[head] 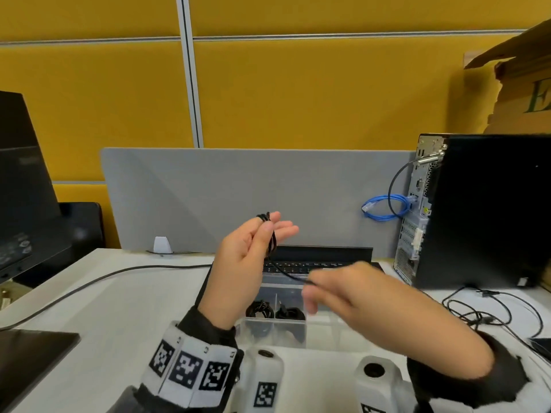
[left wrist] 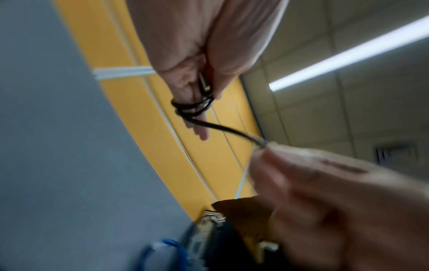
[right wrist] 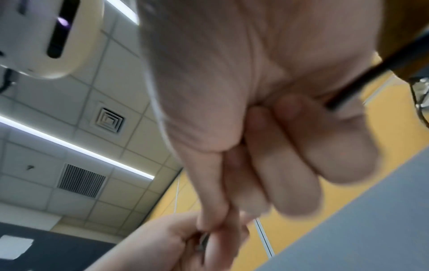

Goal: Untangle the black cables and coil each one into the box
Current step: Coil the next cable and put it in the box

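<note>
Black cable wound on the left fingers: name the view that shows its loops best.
The left wrist view: the black cable loops sharply round the left hand, its tail running to the right hand. The head view shows the loops smaller, edge-on. The right wrist view shows only a blurred glimpse.

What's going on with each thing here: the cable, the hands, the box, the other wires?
Black cable: partly wound in loops round the left fingers, free end stretched to the right hand.
Left hand: raised, thumb holding the loops.
Right hand: pinching the cable's end, blurred.
Clear box: open, two coiled cables inside.
Loose cables: tangled on the desk.
Blue cable: looped beside the computer tower.
</note>
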A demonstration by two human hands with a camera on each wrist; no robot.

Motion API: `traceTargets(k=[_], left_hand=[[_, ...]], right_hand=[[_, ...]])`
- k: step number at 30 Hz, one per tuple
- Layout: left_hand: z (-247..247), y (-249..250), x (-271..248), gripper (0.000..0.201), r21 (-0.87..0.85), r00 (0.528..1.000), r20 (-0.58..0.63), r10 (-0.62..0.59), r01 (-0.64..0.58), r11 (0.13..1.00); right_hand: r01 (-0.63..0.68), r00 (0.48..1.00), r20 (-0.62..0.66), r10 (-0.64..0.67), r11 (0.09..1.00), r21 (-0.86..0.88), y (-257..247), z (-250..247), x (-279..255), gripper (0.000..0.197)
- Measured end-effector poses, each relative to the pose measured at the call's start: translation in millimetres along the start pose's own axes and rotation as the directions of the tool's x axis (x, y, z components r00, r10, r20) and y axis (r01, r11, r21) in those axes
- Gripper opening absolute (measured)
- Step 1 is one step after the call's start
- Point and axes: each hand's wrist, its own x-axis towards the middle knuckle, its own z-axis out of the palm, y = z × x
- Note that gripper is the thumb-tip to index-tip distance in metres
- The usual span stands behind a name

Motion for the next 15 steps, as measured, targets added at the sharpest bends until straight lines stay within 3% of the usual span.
traceTargets(k=[2,4,5,6,8,10,11,13,15], left_hand=[[-1.9,-1.1,-2.2,0.041,0.216,0.987,0.156,-0.037,0.002,0.976],[3.2,4.8,-6.7,0.049,0.151,0.917,0.368,-0.154,0.104,0.983],[5.7,9.9,-9.5,0.047,0.072,0.876,0.449,-0.179,0.164,0.984],[7.3,15.3,-11.5,0.042,-0.023,0.848,0.504,-0.165,0.205,0.979],[9.7,24.7,-13.5,0.035,-0.228,0.848,0.521,-0.093,0.243,0.943],[12.6,28.0,-12.2,0.036,-0.452,0.912,0.406,-0.063,0.26,0.853],[14.1,26.9,-9.9,0.035,-0.541,0.943,0.321,-0.085,0.256,0.801],[15.7,16.7,-4.7,0.032,-0.575,0.979,0.168,-0.117,0.194,0.795],[14.4,1.0,-1.6,0.034,-0.412,0.995,0.029,-0.091,0.095,0.906]], right_hand=[[-0.045,0.958,-0.287,0.011,0.992,-0.114,2.8,-6.2,-2.9,0.032],[-0.059,0.813,-0.58,-0.045,0.985,-0.16,8.3,-6.1,-2.5,0.033],[-0.056,0.754,-0.655,-0.048,0.989,-0.137,10.2,-5.1,-1.9,0.033],[-0.079,0.738,-0.675,-0.019,0.99,-0.115,13.4,-2.5,0.1,0.037],[-0.132,0.834,-0.546,0.073,0.989,-0.071,19.2,5.7,4.8,0.046],[-0.104,0.954,-0.289,0.086,0.994,-0.047,20.2,12.0,8.9,0.039],[-0.063,0.984,-0.166,0.058,0.998,-0.03,18.8,14.7,11.4,0.032],[-0.016,0.999,0.045,0.014,0.999,0.045,11.9,20.1,11.9,0.029],[-0.013,0.99,0.139,0.01,1.0,0.022,6.1,18.6,7.7,0.032]])
